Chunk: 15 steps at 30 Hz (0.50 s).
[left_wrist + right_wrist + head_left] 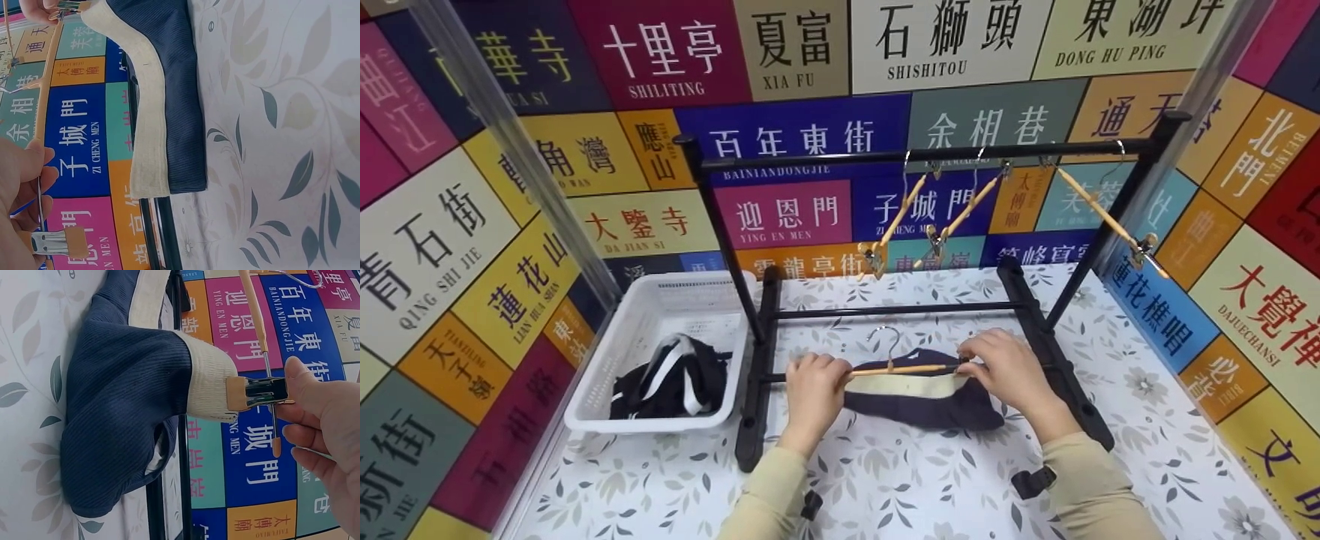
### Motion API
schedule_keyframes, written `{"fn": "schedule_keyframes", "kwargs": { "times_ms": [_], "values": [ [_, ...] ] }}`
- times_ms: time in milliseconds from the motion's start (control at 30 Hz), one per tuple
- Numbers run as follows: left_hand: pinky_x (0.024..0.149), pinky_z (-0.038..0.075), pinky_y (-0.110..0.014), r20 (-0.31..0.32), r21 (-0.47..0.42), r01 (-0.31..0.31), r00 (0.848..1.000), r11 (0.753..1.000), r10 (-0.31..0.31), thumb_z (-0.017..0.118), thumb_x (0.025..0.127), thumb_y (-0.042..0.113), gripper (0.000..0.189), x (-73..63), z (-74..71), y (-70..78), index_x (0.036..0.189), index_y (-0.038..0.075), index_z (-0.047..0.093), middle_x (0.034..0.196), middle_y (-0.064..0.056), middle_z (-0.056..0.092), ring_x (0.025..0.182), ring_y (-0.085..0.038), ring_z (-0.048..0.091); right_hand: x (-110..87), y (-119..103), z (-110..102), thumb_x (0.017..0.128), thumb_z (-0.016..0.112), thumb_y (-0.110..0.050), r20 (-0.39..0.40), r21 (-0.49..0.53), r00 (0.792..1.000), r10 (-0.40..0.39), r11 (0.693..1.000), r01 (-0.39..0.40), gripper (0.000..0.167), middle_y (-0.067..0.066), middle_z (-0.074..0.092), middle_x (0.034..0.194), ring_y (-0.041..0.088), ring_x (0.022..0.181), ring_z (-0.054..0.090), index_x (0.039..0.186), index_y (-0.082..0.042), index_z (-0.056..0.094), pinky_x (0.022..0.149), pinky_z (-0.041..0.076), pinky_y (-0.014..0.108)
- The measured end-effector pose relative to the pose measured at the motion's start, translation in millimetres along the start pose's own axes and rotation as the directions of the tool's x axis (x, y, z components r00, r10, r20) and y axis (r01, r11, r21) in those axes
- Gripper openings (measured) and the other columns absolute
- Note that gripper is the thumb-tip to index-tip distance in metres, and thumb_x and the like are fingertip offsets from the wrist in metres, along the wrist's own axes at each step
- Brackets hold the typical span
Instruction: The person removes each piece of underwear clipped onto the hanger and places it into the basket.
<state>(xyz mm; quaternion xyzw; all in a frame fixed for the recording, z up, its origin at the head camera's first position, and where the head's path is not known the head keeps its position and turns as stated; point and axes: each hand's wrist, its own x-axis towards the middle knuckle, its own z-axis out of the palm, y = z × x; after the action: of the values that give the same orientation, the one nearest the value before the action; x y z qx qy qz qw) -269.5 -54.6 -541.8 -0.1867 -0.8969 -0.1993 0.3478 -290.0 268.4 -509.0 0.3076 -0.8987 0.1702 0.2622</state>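
Both hands hold a clip hanger (911, 369) over the patterned table, its metal hook pointing up. Fingers of my left hand (816, 394) curl round the left end of its bar. Beside them in the left wrist view, the left clip (56, 242) has no cloth in it. My right hand (1009, 371) pinches the right-end clip (259, 391), whose tan pads are on the cream waistband of a navy ribbed garment (118, 416), like underpants. The garment (922, 412) droops below the bar, its lower part on the table. The waistband's left end hangs apart from the left clip.
A black rack (870, 159) stands round the work, with several clip hangers on its top rail, among them a tilted hanger (1099, 206) at right. Left of the rack, a white plastic basket (577, 409) holds black-and-white cloth (675, 382). Printed walls enclose the back and sides.
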Motion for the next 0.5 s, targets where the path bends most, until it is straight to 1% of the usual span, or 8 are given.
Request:
{"fn": "schedule_keyframes", "kwargs": {
  "times_ms": [167,367,500],
  "values": [
    [0.073,0.041,-0.043,-0.002,0.005,0.005,1.0,1.0,-0.005,0.081,0.08,0.02,0.008,-0.9,1.0,-1.7,0.082,0.018,0.073,0.077,0.004,0.066,0.075,-0.021,0.058,2.7,-1,0,0.073,0.086,-0.021,-0.004,0.011,1.0,-0.01,1.0,0.01,0.027,0.0,0.067,0.086,0.026,0.085,0.062,0.092,-0.014,0.068,0.077,0.05,0.043],
    [0.075,0.042,-0.044,0.008,0.001,0.012,1.0,1.0,-0.012,0.077,0.083,0.021,0.006,1.5,-2.0,-3.1,0.083,0.018,0.073,0.078,0.003,0.066,0.075,-0.022,0.058,8.8,-2,-3,0.069,0.087,-0.021,-0.049,0.014,0.998,-0.037,0.999,0.038,0.027,-0.002,0.069,0.084,0.023,0.081,0.063,0.088,-0.015,0.068,0.072,0.051,0.042],
    [0.075,0.041,-0.045,0.004,0.0,0.019,1.0,1.0,-0.019,0.075,0.084,0.022,0.005,4.7,-5.0,-3.5,0.083,0.018,0.073,0.079,0.003,0.067,0.076,-0.023,0.058,11.7,-3,-4,0.069,0.088,-0.021,-0.069,0.003,0.997,-0.038,0.999,0.039,0.028,-0.002,0.069,0.086,0.023,0.081,0.063,0.089,-0.015,0.068,0.073,0.051,0.042]
  ]
}}
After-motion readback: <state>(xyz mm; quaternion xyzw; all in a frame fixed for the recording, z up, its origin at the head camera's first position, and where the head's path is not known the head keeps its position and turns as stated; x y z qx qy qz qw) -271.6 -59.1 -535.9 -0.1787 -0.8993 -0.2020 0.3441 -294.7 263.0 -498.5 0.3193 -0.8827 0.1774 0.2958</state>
